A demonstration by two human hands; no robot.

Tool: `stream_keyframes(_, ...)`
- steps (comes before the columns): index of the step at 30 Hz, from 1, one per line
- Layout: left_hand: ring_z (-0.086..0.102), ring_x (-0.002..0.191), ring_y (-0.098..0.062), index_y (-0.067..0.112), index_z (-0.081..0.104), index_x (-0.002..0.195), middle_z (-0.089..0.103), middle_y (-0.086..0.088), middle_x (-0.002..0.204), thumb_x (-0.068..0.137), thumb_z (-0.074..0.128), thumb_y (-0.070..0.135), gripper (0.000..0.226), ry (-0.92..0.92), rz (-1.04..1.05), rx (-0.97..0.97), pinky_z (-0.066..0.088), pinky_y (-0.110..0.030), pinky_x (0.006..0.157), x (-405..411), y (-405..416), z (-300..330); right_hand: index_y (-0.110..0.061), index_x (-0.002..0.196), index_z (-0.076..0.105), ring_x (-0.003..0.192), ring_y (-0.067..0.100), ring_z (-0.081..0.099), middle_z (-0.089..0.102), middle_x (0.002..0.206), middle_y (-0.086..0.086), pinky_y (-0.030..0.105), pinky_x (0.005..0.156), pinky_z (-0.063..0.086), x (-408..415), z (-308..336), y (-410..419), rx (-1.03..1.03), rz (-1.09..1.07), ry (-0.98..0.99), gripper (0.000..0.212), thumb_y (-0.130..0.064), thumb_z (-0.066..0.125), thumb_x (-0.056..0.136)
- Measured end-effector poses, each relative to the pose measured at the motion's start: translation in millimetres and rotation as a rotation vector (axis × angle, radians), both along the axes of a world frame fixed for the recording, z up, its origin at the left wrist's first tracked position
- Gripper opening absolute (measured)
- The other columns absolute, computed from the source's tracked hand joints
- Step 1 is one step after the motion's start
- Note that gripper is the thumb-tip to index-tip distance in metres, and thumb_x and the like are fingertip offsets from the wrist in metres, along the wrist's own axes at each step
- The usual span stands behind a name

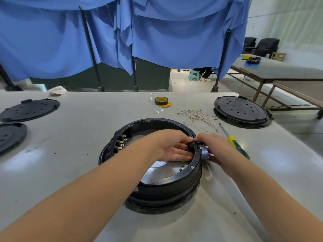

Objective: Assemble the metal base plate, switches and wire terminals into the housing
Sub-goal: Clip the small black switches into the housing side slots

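A round black plastic housing (157, 187) is seen at the middle of the pale grey surface (87, 137), with a shiny round metal base plate (162, 172) lying inside it. Small black switches with brass tabs (121, 143) are seated along the housing's inner left wall. The left hand (172, 147) is placed inside the ring at its right wall, and its grip is pinched on a small black part (191, 144) at the rim. The right hand (216, 147) is held against the outside of the same wall, its grip curled round a black protruding fitting (204, 152). Thin pale wires with brass terminals (199, 119) are spread just beyond the housing, beside a yellow and green handled screwdriver (234, 142). A roll of black tape with a yellow core (161, 101) lies further back. No writing can be read on any part.
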State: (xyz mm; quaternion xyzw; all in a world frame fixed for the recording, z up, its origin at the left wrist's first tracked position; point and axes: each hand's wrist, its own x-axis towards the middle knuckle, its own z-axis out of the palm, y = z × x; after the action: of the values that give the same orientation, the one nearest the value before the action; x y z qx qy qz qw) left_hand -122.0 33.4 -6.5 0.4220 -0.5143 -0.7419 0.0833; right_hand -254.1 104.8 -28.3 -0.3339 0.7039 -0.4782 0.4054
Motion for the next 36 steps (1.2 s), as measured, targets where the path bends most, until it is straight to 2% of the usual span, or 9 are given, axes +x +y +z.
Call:
stream_keyframes(6, 0.066, 0.086, -0.027, -0.001, 0.059, 0.112, 0.063, -0.019, 0.108, 0.095, 0.051, 0.005, 0.020, 0.012, -0.009, 0.022, 0.058, -0.031, 0.077, -2, -2, 1, -0.015, 0.071, 0.067, 0.068, 0.019, 0.057, 0.061, 0.072, 0.005, 0.034, 0.072, 0.047, -5, -4, -3, -0.033, 0.006, 0.043, 0.011, -0.018, 0.062, 0.080)
stream_keyframes(11, 0.066, 0.074, -0.024, -0.001, 0.060, 0.107, 0.064, -0.016, 0.090, 0.095, 0.051, 0.004, 0.015, -0.013, 0.016, -0.073, 0.059, -0.029, 0.067, -10, 2, 3, -0.017, 0.074, 0.070, 0.071, 0.019, 0.061, 0.065, 0.070, 0.001, 0.038, 0.078, 0.054, -10, -8, -7, -0.075, -0.044, 0.077, 0.011, -0.017, 0.062, 0.080)
stream_keyframes(16, 0.066, 0.080, -0.024, -0.003, 0.058, 0.116, 0.065, -0.014, 0.090, 0.097, 0.052, 0.008, 0.023, -0.043, -0.060, -0.086, 0.057, -0.033, 0.080, -9, 4, 12, -0.017, 0.077, 0.072, 0.074, 0.020, 0.063, 0.068, 0.074, 0.003, 0.041, 0.081, 0.055, -14, -7, -6, -0.091, -0.044, 0.088, 0.009, -0.016, 0.063, 0.080)
stream_keyframes(19, 0.070, 0.091, -0.025, 0.000, 0.060, 0.116, 0.067, -0.014, 0.098, 0.094, 0.061, 0.016, 0.027, -0.120, -0.015, -0.323, 0.059, -0.035, 0.082, -1, 0, 17, -0.018, 0.076, 0.072, 0.079, 0.020, 0.066, 0.071, 0.078, 0.002, 0.036, 0.077, 0.054, -17, -3, -7, -0.128, -0.040, 0.164, 0.010, -0.016, 0.064, 0.081)
stream_keyframes(22, 0.070, 0.086, -0.015, 0.020, 0.064, 0.098, 0.069, -0.005, 0.099, 0.090, 0.064, 0.018, 0.008, -0.095, 0.175, -0.727, 0.059, -0.030, 0.076, 25, -13, 21, -0.021, 0.078, 0.072, 0.081, 0.011, 0.066, 0.072, 0.083, -0.003, 0.027, 0.076, 0.052, -24, 8, -19, -0.209, -0.043, 0.287, 0.007, -0.018, 0.067, 0.081)
stream_keyframes(24, 0.067, 0.080, -0.007, 0.027, 0.065, 0.089, 0.069, 0.006, 0.091, 0.088, 0.062, 0.018, 0.009, -0.135, 0.301, -1.066, 0.054, -0.021, 0.072, 50, -25, 22, -0.020, 0.077, 0.071, 0.073, 0.005, 0.061, 0.069, 0.080, -0.007, 0.021, 0.067, 0.047, -28, 15, -37, -0.212, -0.030, 0.424, 0.005, -0.019, 0.068, 0.080)
stream_keyframes(26, 0.063, 0.080, -0.004, 0.025, 0.068, 0.094, 0.068, 0.009, 0.094, 0.088, 0.059, 0.019, 0.013, -0.250, 0.345, -1.270, 0.043, -0.013, 0.066, 71, -37, 18, -0.014, 0.080, 0.072, 0.068, 0.010, 0.059, 0.068, 0.077, -0.003, 0.027, 0.065, 0.049, -33, 17, -60, -0.157, -0.013, 0.534, 0.008, -0.020, 0.067, 0.081)
stream_keyframes(30, 0.056, 0.105, -0.014, 0.020, 0.062, 0.118, 0.060, 0.001, 0.122, 0.091, 0.057, 0.020, 0.027, -0.409, 0.276, -1.285, 0.035, -0.020, 0.085, 87, -58, 1, -0.004, 0.087, 0.070, 0.083, 0.023, 0.063, 0.069, 0.091, 0.006, 0.039, 0.078, 0.053, -47, 12, -108, -0.035, 0.029, 0.672, 0.018, -0.021, 0.066, 0.084)
stream_keyframes(36, 0.051, 0.095, -0.011, 0.019, 0.060, 0.123, 0.063, 0.000, 0.120, 0.092, 0.051, 0.011, 0.033, -0.398, 0.185, -1.168, 0.034, -0.019, 0.084, 79, -70, -13, 0.007, 0.098, 0.068, 0.093, 0.037, 0.065, 0.069, 0.099, 0.022, 0.038, 0.072, 0.054, -65, -6, -150, 0.095, 0.006, 0.806, 0.037, -0.027, 0.065, 0.083)
